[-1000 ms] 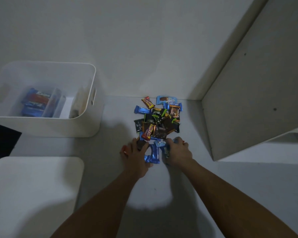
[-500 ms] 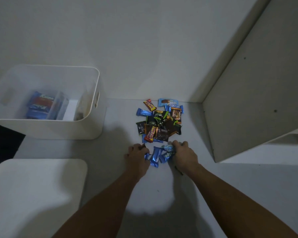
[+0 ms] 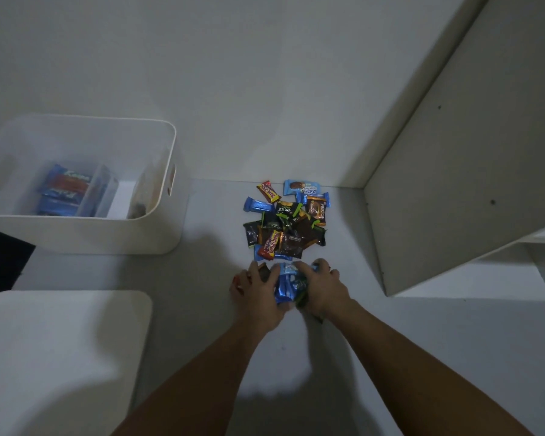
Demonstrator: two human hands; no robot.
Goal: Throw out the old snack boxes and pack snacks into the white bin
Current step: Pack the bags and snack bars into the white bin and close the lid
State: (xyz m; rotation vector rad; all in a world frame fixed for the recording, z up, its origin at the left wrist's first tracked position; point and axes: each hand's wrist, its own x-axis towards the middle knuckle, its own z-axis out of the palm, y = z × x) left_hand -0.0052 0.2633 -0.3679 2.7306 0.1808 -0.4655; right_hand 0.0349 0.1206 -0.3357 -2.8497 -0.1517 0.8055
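A pile of wrapped snacks [image 3: 285, 220] lies on the white shelf near the back wall, with blue, red, brown and black wrappers. At its near edge my left hand [image 3: 258, 297] and my right hand [image 3: 323, 287] press together around a bunch of snack packets [image 3: 286, 283], mostly blue ones. The white bin [image 3: 158, 234] stands to the left of the pile, open on top, with several blue and red packets in a clear divider inside.
A white lid or flat box [image 3: 60, 350] lies at the near left. A slanted white cabinet panel [image 3: 460, 190] rises at the right, close to the pile. The shelf surface [image 3: 202, 278] shows bare between the bin and the snacks.
Both hands have drawn together from either side of the pile's near edge, bunching the blue packets between them. The view has shifted slightly.
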